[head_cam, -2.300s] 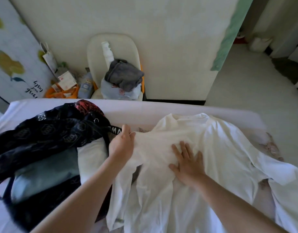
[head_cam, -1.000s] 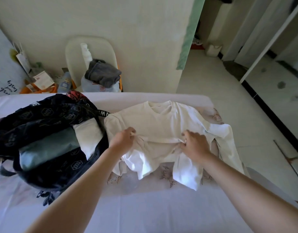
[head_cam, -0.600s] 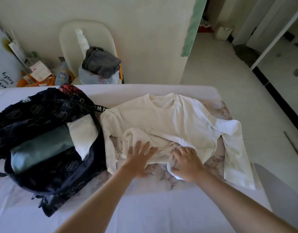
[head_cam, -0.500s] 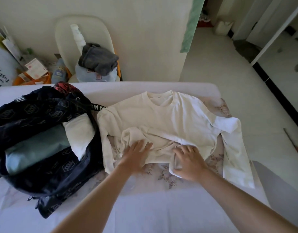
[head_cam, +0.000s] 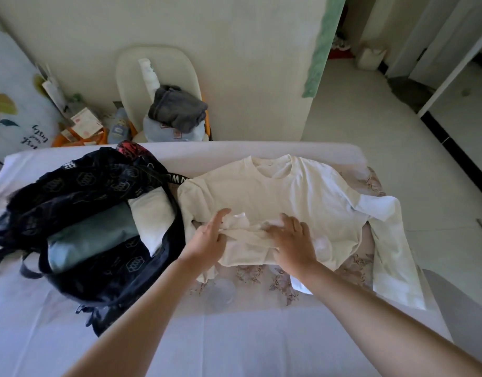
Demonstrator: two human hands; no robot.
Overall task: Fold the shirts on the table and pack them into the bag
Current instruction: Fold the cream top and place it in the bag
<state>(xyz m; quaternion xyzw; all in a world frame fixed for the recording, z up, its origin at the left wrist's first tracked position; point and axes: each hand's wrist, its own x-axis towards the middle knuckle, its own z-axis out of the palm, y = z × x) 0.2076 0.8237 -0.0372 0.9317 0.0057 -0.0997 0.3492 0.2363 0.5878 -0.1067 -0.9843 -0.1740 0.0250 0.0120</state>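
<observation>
step: flattening folded-up hem of cream long-sleeved shirt (head_cam: 275, 191) | left hand (head_cam: 207, 238): flat, fingers straight | right hand (head_cam: 291, 243): flat, pressing, blurred | tip: square the crease, tuck sleeves before backpack (head_cam: 98, 186)

Under your left hand (head_cam: 210, 238) and right hand (head_cam: 291, 242), the shirt (head_cam: 283, 194) is soft, matt cream cloth, creased. Left of your hands, the bag (head_cam: 79, 186) is dark printed fabric, matt. The bench (head_cam: 234, 344) wears smooth white cloth.
</observation>
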